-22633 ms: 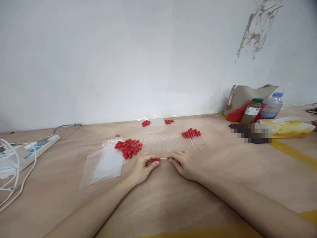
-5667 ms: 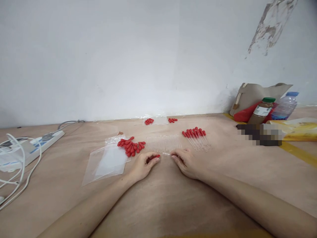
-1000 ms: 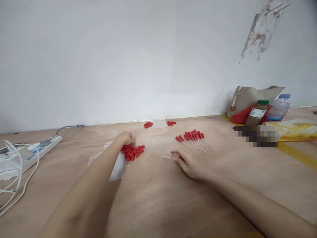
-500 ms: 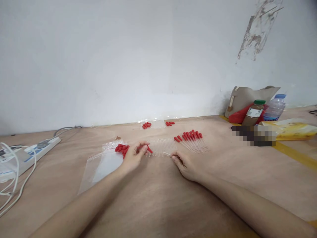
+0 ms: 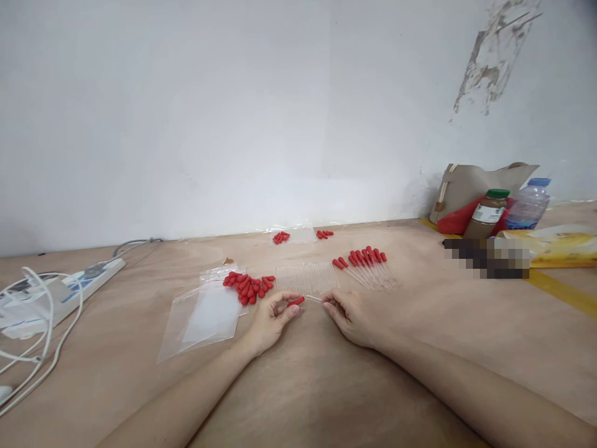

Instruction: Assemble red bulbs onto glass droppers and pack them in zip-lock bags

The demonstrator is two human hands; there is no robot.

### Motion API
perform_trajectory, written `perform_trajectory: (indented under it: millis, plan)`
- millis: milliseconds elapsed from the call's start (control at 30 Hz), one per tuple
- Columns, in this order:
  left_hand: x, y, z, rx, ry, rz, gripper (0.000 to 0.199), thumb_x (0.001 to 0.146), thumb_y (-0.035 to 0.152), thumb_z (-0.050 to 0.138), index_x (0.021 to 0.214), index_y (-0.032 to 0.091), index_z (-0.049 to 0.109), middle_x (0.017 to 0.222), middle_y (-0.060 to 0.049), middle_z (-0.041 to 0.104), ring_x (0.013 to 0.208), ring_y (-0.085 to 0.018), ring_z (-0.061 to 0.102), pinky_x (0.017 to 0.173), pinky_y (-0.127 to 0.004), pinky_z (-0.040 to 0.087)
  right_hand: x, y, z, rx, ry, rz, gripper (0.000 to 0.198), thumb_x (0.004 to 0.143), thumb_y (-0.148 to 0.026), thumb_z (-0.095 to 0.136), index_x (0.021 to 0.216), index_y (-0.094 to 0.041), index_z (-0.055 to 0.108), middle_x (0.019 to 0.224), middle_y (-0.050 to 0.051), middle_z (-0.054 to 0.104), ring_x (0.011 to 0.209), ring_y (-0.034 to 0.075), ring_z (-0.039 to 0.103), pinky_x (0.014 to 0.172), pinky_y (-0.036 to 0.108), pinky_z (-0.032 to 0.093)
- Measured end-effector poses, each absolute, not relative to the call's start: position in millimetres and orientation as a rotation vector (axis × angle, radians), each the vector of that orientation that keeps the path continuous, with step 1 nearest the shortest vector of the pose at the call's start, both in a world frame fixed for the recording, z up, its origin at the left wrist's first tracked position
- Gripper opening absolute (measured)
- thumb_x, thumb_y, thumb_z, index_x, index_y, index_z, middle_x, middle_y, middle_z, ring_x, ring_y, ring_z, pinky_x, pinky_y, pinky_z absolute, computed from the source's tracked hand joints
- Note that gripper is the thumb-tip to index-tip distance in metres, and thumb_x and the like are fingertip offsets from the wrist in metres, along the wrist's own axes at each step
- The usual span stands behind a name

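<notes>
My left hand (image 5: 275, 318) pinches a red rubber dropper bulb (image 5: 296, 301), its end pointing right. Facing it, my right hand (image 5: 347, 316) is closed on a thin clear glass tube (image 5: 314, 299), whose free end lies close to the bulb; whether they touch I cannot tell. Behind both hands lies a row of clear glass tubes (image 5: 305, 277). A heap of loose red bulbs (image 5: 249, 287) is left of the row. To its right are several droppers with red bulbs fitted (image 5: 366, 264), fanned out on the table.
Clear plastic bags (image 5: 209, 314) lie at left, near a power strip (image 5: 69, 298) with white cables. Small groups of red bulbs (image 5: 281, 238) rest on plastic by the wall. At right stand a beige bag (image 5: 466, 183), a green-capped bottle (image 5: 487, 214), a blue-capped bottle (image 5: 529, 205) and a yellow packet (image 5: 564, 246).
My left hand has moved right and nearer to me with the red bulb, uncovering the loose heap. Bulb and glass tube are now closer together. The view has shifted slightly.
</notes>
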State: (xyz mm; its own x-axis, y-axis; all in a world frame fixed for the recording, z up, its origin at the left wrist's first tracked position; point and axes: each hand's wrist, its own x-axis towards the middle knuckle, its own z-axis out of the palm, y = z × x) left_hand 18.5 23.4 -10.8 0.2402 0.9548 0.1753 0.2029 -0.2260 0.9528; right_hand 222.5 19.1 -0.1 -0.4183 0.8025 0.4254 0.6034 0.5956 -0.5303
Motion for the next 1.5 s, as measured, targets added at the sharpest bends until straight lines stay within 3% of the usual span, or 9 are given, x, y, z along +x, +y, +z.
perform_trajectory:
  millis: [500,733,833,1033,1167,1500]
  plan:
    - [20,23,-10,1.674,1.112,1.011,0.026,0.075,0.033,0.056,0.095,0.015,0.057,0.087,-0.006,0.066,0.085,-0.018,0.062,0.078,-0.031,0.047,224,21,-6,-1.07,-2.16,0.305,0.016,0.084,-0.022,0.041,0.085,-0.019,0.057,0.073,0.0,0.063,0.065,0.012,0.054,0.069,0.027,0.035]
    - [20,23,-12,1.827,1.131,1.013,0.024,0.079,0.033,0.052,0.095,0.017,0.059,0.066,0.0,0.06,0.062,-0.013,0.056,0.058,-0.023,0.044,224,27,-11,-1.013,-2.215,0.321,0.02,0.086,-0.023,0.039,0.084,-0.021,0.059,0.073,-0.001,0.064,0.063,0.011,0.054,0.071,0.028,0.034]
    - [19,20,-10,1.891,1.15,0.995,0.021,0.079,0.033,0.051,0.089,0.019,0.062,0.066,0.0,0.06,0.059,-0.013,0.054,0.053,-0.022,0.041,227,31,-10,-0.996,-2.244,0.365,0.022,0.086,-0.025,0.04,0.085,-0.021,0.061,0.076,0.0,0.066,0.067,0.012,0.055,0.073,0.03,0.034]
    - [19,17,-10,2.029,1.128,0.982,0.018,0.079,0.029,0.051,0.086,0.019,0.065,0.082,-0.003,0.065,0.073,-0.017,0.057,0.064,-0.025,0.043,231,35,-10,-0.93,-2.324,0.353,0.023,0.086,-0.024,0.04,0.084,-0.023,0.063,0.081,0.0,0.067,0.072,0.013,0.057,0.077,0.031,0.031]
    - [19,17,-12,2.012,1.163,0.968,0.019,0.079,0.032,0.052,0.086,0.019,0.065,0.079,-0.003,0.066,0.069,-0.016,0.057,0.06,-0.024,0.043,230,31,-10,-0.972,-2.298,0.226,0.023,0.086,-0.022,0.039,0.086,-0.022,0.062,0.085,0.001,0.067,0.073,0.014,0.057,0.074,0.031,0.029]
    - [22,11,-10,2.15,1.227,0.995,0.017,0.078,0.033,0.054,0.083,0.02,0.064,0.078,-0.002,0.065,0.069,-0.016,0.058,0.061,-0.025,0.044,228,26,-10,-0.919,-2.36,0.073,0.027,0.087,-0.022,0.035,0.081,-0.02,0.062,0.072,0.002,0.066,0.061,0.012,0.052,0.069,0.031,0.026]
